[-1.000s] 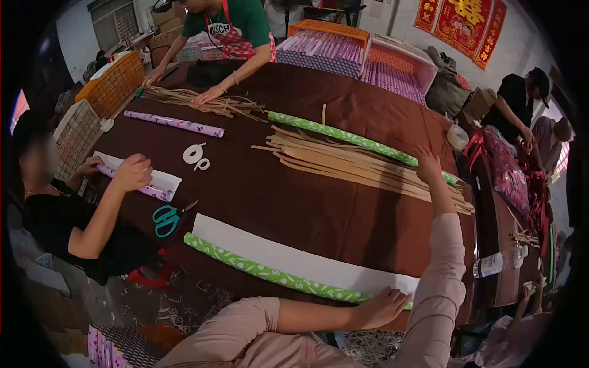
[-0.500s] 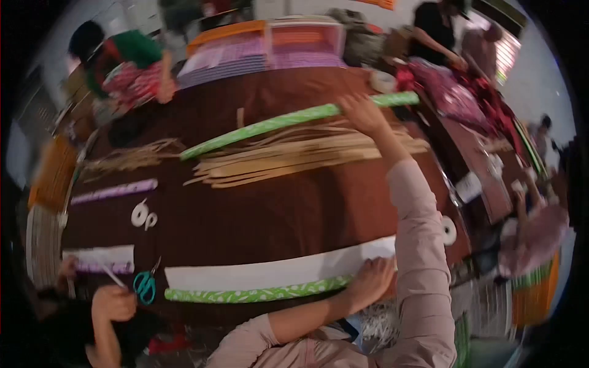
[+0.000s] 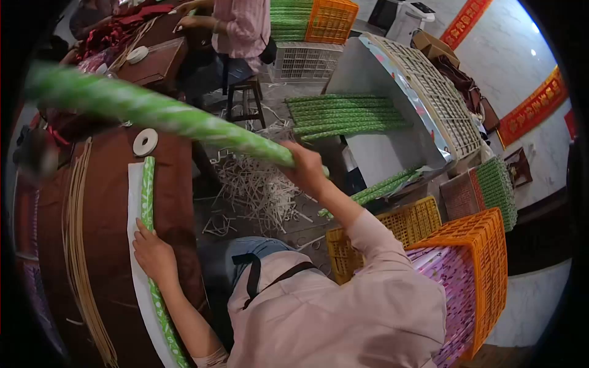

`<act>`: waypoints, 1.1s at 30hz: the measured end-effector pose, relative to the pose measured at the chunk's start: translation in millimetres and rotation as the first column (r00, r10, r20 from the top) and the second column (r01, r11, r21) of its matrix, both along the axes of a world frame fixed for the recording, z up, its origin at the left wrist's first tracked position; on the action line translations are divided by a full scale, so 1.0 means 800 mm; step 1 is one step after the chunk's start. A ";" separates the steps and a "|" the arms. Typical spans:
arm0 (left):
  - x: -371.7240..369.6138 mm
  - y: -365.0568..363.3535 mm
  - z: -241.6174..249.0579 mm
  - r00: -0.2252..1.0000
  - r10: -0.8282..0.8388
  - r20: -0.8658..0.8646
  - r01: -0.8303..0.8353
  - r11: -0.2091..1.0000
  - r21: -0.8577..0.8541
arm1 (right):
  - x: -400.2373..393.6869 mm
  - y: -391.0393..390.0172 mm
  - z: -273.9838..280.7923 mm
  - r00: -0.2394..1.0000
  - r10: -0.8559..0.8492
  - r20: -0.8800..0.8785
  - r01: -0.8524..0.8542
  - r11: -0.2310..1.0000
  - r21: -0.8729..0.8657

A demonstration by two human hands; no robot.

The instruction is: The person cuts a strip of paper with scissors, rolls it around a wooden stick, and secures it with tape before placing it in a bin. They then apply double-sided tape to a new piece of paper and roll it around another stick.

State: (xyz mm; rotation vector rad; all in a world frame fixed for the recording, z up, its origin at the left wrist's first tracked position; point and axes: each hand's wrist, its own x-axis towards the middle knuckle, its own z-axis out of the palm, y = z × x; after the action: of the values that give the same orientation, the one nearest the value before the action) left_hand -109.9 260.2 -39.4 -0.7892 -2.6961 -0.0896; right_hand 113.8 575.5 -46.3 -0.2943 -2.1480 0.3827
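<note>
My right hand (image 3: pixel 304 168) is closed around one end of a long green patterned tube (image 3: pixel 202 127), raised in the air; its far end is blurred over the table at the upper left. My left hand (image 3: pixel 154 253) lies on a second green patterned roll (image 3: pixel 147 190) and the white sheet (image 3: pixel 134 202) beside it, fingers spread. Both lie lengthwise along the edge of the brown table (image 3: pixel 175 230).
Thin tan strips (image 3: pixel 76 227) and a white tape roll (image 3: pixel 145 141) lie on the table. White scraps (image 3: pixel 264 190) cover the floor. Green tubes (image 3: pixel 350 115) lie in a large open box. An orange basket (image 3: pixel 491 276) holds purple tubes. Another person (image 3: pixel 242 27) works beyond a stool (image 3: pixel 245 101).
The view has swung far to the right. My right hand has lifted the green tube off the table and carried it rightwards. My left hand stays at the roll on the white sheet.
</note>
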 end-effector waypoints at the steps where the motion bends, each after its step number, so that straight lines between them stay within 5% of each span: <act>1: 0.000 0.001 0.000 1.000 0.010 0.003 -0.010 1.000 -0.011 | 0.053 -0.002 -0.045 0.994 -0.102 0.045 0.107 0.988 -0.111; 3: 0.001 0.002 -0.002 1.000 0.005 0.002 -0.005 1.000 -0.004 | 0.135 -0.015 -0.120 0.874 -0.326 0.361 0.451 0.819 -0.355; 4: -0.005 -0.001 -0.009 1.000 -0.004 -0.016 0.004 1.000 -0.009 | 0.156 -0.019 -0.138 0.864 -0.346 0.366 0.475 0.804 -0.359; 6: -0.005 -0.002 -0.009 0.999 -0.033 -0.017 0.033 0.999 -0.013 | 0.187 -0.022 -0.172 0.548 -0.324 0.771 0.818 0.402 -0.412; 9: -0.008 -0.005 -0.008 1.000 -0.016 0.016 0.016 1.000 -0.020 | 0.222 0.016 -0.369 0.554 -0.631 0.543 0.818 0.293 -0.494; 10: -0.008 -0.002 -0.006 0.999 -0.026 0.020 0.027 0.999 -0.025 | 0.201 0.010 -0.254 0.729 -0.343 0.592 0.561 -0.197 -0.804; 11: -0.007 0.000 -0.002 1.000 0.006 0.027 -0.004 0.999 -0.054 | 0.189 0.024 -0.266 0.723 -0.342 0.600 0.564 -0.211 -0.799; 13: -0.010 -0.004 -0.008 0.999 0.014 0.030 -0.011 0.997 -0.081 | 0.184 0.048 -0.331 0.418 -0.770 0.482 0.359 -0.347 -0.866; 15: -0.015 -0.008 -0.010 0.998 0.021 0.059 -0.015 0.995 -0.094 | 0.226 0.110 -0.463 0.318 -0.823 0.471 0.481 -0.288 -0.828; 16: -0.017 -0.010 -0.012 0.996 0.044 0.075 -0.037 0.996 -0.083 | 0.233 0.133 -0.470 0.278 -0.837 0.471 0.412 -0.339 -0.846; 18: -0.023 -0.017 -0.025 1.000 -0.008 0.006 0.008 0.999 -0.044 | 0.246 0.175 -0.465 0.237 -0.852 0.467 0.340 -0.378 -0.861; 20: -0.021 -0.019 -0.022 0.996 0.071 0.057 -0.070 0.997 -0.023 | 0.261 0.205 -0.447 0.313 -0.614 0.724 0.421 -0.594 -0.686; 21: -0.018 -0.016 -0.021 0.996 0.070 0.049 -0.069 0.998 -0.011 | 0.253 0.211 -0.454 0.173 -0.635 0.753 0.516 -0.593 -0.619; 23: -0.012 -0.015 -0.012 0.990 0.118 0.082 -0.112 0.991 -0.079 | 0.225 0.218 -0.424 0.050 -0.714 0.699 0.283 -0.661 -0.695; 24: -0.012 -0.011 -0.012 0.984 0.152 0.098 -0.143 0.986 -0.090 | 0.217 0.213 -0.382 0.112 -0.663 0.740 0.411 -0.647 -0.642; 28: -0.016 -0.018 -0.020 0.993 0.112 0.047 -0.109 0.993 -0.051 | 0.224 0.248 -0.385 0.200 -0.610 0.766 0.438 -0.644 -0.627; 31: -0.012 -0.017 -0.014 0.990 0.131 0.057 -0.127 0.989 -0.079 | 0.233 0.292 -0.384 0.151 -0.813 0.562 0.087 -0.555 -0.827; 33: -0.017 -0.026 -0.016 0.992 0.119 0.032 -0.114 0.985 -0.131 | 0.227 0.322 -0.377 0.107 -0.821 0.561 0.031 -0.562 -0.827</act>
State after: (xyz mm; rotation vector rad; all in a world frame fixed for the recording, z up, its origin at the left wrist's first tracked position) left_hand -123.4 239.3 -52.5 -0.6703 -2.8015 0.0986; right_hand 295.0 833.3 -347.7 -2.0108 -0.0036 0.9667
